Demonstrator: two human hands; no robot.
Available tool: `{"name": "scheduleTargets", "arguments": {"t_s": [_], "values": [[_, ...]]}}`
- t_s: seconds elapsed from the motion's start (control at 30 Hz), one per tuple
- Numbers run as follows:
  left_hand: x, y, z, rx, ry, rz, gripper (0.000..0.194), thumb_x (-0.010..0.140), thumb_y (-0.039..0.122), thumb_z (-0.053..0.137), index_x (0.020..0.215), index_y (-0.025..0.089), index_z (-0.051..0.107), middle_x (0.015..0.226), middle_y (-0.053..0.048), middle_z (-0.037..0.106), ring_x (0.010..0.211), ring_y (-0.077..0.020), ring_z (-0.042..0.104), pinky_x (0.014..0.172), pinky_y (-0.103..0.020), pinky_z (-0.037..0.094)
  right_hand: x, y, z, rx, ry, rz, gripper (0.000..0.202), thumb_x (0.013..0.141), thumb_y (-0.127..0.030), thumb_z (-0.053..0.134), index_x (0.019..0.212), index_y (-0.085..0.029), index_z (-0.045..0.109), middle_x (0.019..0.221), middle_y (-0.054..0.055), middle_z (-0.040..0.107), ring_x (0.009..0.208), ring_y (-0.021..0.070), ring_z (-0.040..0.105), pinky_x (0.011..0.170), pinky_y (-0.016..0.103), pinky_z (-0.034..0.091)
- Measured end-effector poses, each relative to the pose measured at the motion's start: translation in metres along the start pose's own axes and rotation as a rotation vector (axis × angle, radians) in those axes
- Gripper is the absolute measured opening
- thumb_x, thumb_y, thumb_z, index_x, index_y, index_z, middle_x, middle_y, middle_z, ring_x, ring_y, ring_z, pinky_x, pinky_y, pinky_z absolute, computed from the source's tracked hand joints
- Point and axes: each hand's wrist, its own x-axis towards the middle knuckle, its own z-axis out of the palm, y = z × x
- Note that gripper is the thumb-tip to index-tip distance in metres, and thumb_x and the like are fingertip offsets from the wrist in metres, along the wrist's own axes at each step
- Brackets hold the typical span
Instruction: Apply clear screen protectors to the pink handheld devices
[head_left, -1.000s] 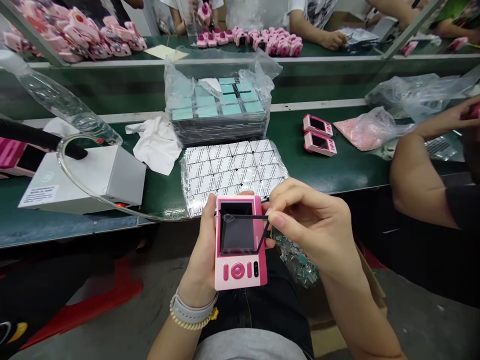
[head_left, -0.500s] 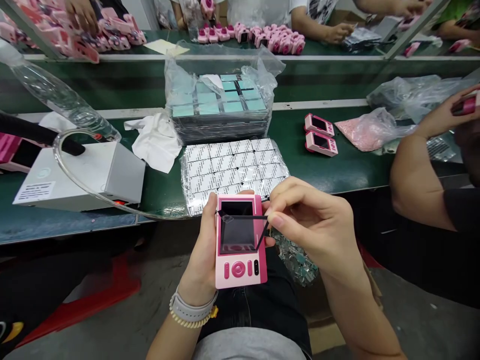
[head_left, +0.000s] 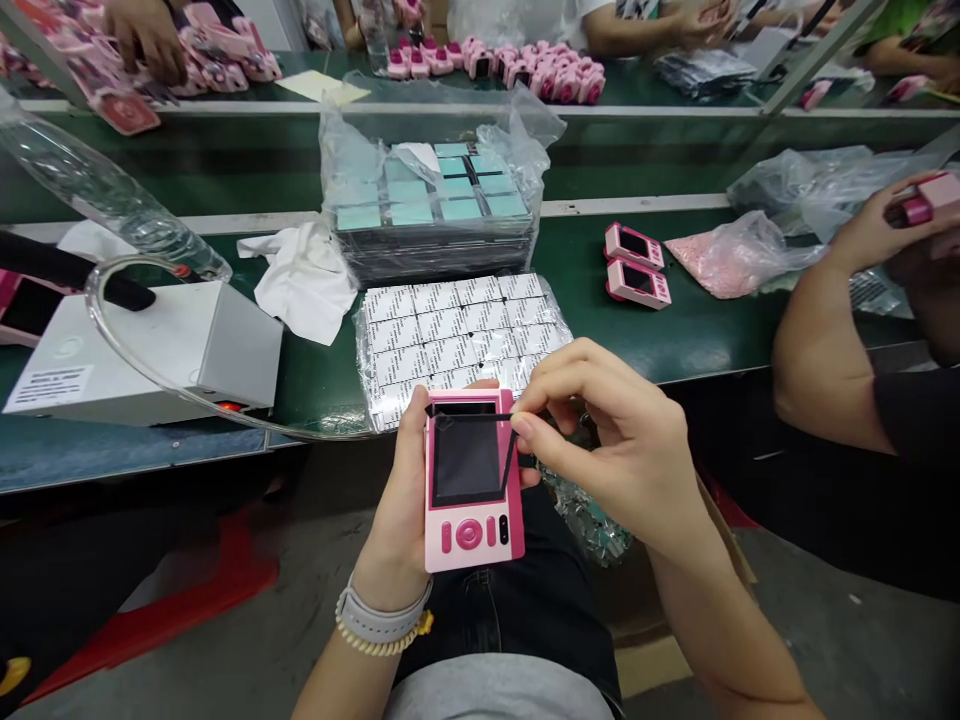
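Over the lap (head_left: 540, 620) | left hand (head_left: 403, 500) gripped the pink device (head_left: 469, 534) | right hand (head_left: 619, 440) pinched a black-edged panel (head_left: 466, 460), tilted over its screen (head_left: 463, 408)

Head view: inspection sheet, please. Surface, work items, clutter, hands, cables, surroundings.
Surface: green bench, carrying the white pack and, behind it, the teal pack.
Work items: pink device; black-edged panel tilted over its screen.
Clutter: white cloth, bottle, pink bag.
Left hand: cradles the device.
Right hand: pinches the panel's upper right corner.
Cables: clear tube looping across the grey box; power lead, nothing seen.
Surroundings: co-worker's arm at right; pink parts beyond.
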Motion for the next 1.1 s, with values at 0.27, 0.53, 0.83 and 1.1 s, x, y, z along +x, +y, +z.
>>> {"name": "scheduleTargets", "arguments": {"t_s": [0.27, 0.53, 0.83, 1.1], "values": [[0.004, 0.002, -0.002, -0.030, 0.012, -0.017, 0.060, 0.102, 0.074, 0.062, 0.127, 0.022, 0.078, 0.116, -0.010, 0.083, 0.106, -0.0316, 0.082, 0.089, -0.044, 0.072, 0.001, 0.003, 0.005, -0.138, -0.022, -0.104, 0.016, 0.097, -0.018, 0.081, 0.105, -0.024, 0.069, 0.098, 0.002, 0.067, 0.081, 0.0167, 0.058, 0.067, 0.033, 0.053], [0.000, 0.000, -0.001, -0.007, 0.029, 0.054, 0.064, 0.096, 0.073, 0.070, 0.138, 0.026, 0.075, 0.117, -0.009, 0.084, 0.121, -0.0385, 0.080, 0.093, -0.046, 0.072, -0.001, 0.009, 0.009, -0.217, -0.063, -0.096, 0.023, 0.099, -0.021, 0.082, 0.114, -0.024, 0.066, 0.106, 0.003, 0.068, 0.088, 0.0179, 0.060, 0.068, 0.033, 0.053], [0.001, -0.004, -0.006, 0.077, -0.046, 0.171, 0.080, 0.096, 0.083, 0.061, 0.153, 0.027, 0.064, 0.124, -0.014, 0.082, 0.123, -0.0387, 0.078, 0.100, -0.051, 0.068, -0.007, 0.007, 0.013, -0.280, -0.042, -0.053, 0.021, 0.101, -0.021, 0.080, 0.116, -0.024, 0.065, 0.104, 0.002, 0.065, 0.085, 0.0175, 0.057, 0.074, 0.034, 0.053], [0.002, -0.001, -0.011, 0.218, -0.043, 0.272, 0.083, 0.086, 0.090, 0.068, 0.138, 0.026, 0.073, 0.111, -0.013, 0.082, 0.116, -0.0404, 0.078, 0.092, -0.049, 0.069, -0.010, 0.007, 0.018, -0.258, -0.036, -0.011, 0.019, 0.101, -0.020, 0.079, 0.113, -0.023, 0.065, 0.096, -0.003, 0.057, 0.080, 0.0140, 0.054, 0.073, 0.030, 0.049]]}}
